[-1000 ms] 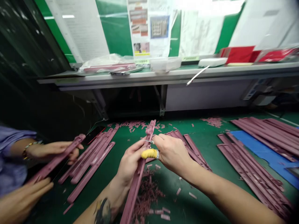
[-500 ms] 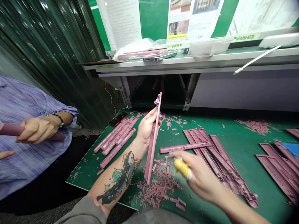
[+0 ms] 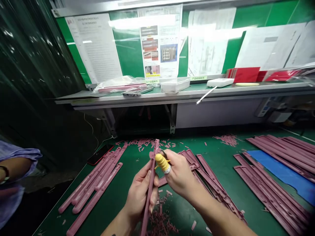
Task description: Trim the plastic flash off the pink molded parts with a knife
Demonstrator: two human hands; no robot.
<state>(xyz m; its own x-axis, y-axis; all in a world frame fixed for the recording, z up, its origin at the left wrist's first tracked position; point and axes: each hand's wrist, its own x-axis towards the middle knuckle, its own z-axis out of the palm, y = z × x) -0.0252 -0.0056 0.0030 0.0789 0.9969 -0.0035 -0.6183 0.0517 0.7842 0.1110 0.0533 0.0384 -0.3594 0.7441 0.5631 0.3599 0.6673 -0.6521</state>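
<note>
Two hands met above the green desk (image 3: 133,170). The left hand (image 3: 140,190) grasped a pink strip (image 3: 150,188), which slanted up toward the far edge. The right hand (image 3: 180,173), a yellow wrap (image 3: 161,162) on one digit, was curled beside the strip's upper end; what it clasped, if anything, could not be told. Pink shavings (image 3: 162,224) lay on the desk below the strip. Along the left edge lay a row of strips (image 3: 94,199), with a dark phone (image 3: 100,154) by the far left corner. Loose pink bits (image 3: 226,140) were scattered near the far edge.
</note>
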